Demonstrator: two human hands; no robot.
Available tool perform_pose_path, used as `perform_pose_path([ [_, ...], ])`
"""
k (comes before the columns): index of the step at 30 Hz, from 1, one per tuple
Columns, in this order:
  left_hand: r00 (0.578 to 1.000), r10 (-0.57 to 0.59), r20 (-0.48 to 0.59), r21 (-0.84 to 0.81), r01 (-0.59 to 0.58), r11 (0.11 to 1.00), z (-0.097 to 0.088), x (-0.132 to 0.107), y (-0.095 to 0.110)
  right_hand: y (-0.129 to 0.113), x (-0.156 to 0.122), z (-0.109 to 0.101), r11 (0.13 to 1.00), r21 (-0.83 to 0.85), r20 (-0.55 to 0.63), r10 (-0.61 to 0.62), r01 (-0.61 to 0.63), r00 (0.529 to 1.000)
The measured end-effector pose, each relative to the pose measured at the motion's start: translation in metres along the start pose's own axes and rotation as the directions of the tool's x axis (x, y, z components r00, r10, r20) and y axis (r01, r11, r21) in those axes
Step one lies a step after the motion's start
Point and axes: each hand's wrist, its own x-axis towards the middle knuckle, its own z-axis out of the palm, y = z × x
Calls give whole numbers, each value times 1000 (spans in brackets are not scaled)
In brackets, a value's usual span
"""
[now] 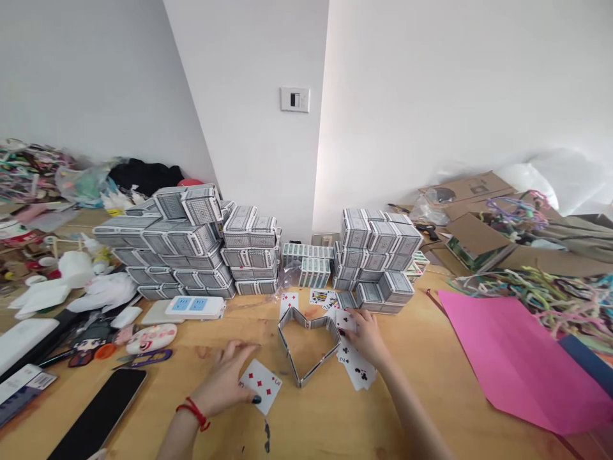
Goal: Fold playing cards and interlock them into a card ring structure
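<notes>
A heart-shaped wall of playing cards standing on edge (pixel 306 344) sits on the wooden table (pixel 330 415). My left hand (pixel 226 382) lies to its left with fingers spread over a face-up red diamond card (pixel 261 384). My right hand (pixel 366 335) is at the heart's right side, fingers curled onto a loose club card (pixel 345 321) beside the wall. More club cards (pixel 358 370) lie face up under and in front of that hand. Other loose cards (pixel 320 296) lie just behind the heart.
Stacks of boxed card decks stand behind, a big pile left (pixel 191 255) and another right (pixel 378 262). A pink paper sheet (pixel 517 364) lies right, a black phone (pixel 100 415) and a white power strip (pixel 195 307) left. Cardboard and coloured pipe cleaners (pixel 550 294) clutter the far right.
</notes>
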Motion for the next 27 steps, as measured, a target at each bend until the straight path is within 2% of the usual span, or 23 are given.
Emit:
perform_pose_path([
  [3, 996, -50, -71, 3, 50, 999, 12, -2, 3, 2, 1, -1, 999, 29, -32, 24, -23, 999],
  [7, 987, -45, -154, 2, 46, 999, 16, 11, 8, 0, -3, -6, 995, 101, 24, -7, 5, 1000],
  [10, 976, -32, -214, 39, 42, 998, 16, 21, 8, -4, -11, -10, 987, 151, 35, 49, -54, 998],
  [14, 953, 2, -302, 84, 25, 996, 20, 27, 2, -8, -16, -18, 952, 280, -21, 137, -125, 990],
  [18, 935, 34, -354, 93, -1, 996, 28, 26, -2, -13, -2, -24, 883, 372, -44, 326, -287, 944],
  [20, 927, 33, -374, 95, 3, 996, 30, 24, -1, -16, 10, -23, 830, 435, -12, 393, -349, 920],
  [23, 911, 19, -412, 103, 26, 994, 33, 21, 1, -22, 25, -17, 772, 498, 62, 423, -395, 904],
  [27, 905, 25, -424, 94, 16, 995, 35, 19, 1, -22, 24, -12, 771, 501, 60, 423, -394, 904],
])
